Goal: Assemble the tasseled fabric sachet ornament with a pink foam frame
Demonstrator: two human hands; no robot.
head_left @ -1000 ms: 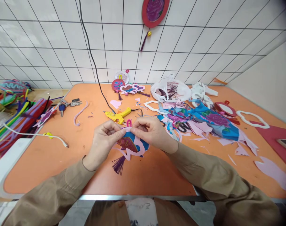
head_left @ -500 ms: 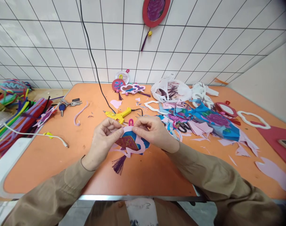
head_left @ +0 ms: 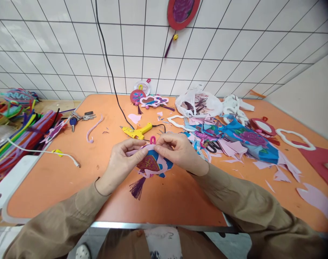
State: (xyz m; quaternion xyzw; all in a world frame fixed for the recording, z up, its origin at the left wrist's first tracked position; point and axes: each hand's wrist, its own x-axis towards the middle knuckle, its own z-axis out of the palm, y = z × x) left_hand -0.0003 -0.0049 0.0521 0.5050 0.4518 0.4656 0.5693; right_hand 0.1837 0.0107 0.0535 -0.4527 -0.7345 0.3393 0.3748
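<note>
Both hands pinch one small craft ornament just above the orange table. The ornament has a pink foam frame, a blue and red patterned centre, a pink loop on top and a purple tassel hanging from its bottom. My left hand grips the frame's upper left edge with thumb and fingers closed. My right hand grips its upper right edge, fingers curled. A yellow glue gun lies just behind the hands, its black cord running up the tiled wall.
Blue floral fabric and pink scraps pile up at the right, with a white plastic bag behind. Finished ornaments lie at the back edge. Pipe cleaners, keys and a white cable sit at the left.
The hands stay on the ornament, tilting it a little and shifting their fingers along the pink frame. The view has drifted slightly.
</note>
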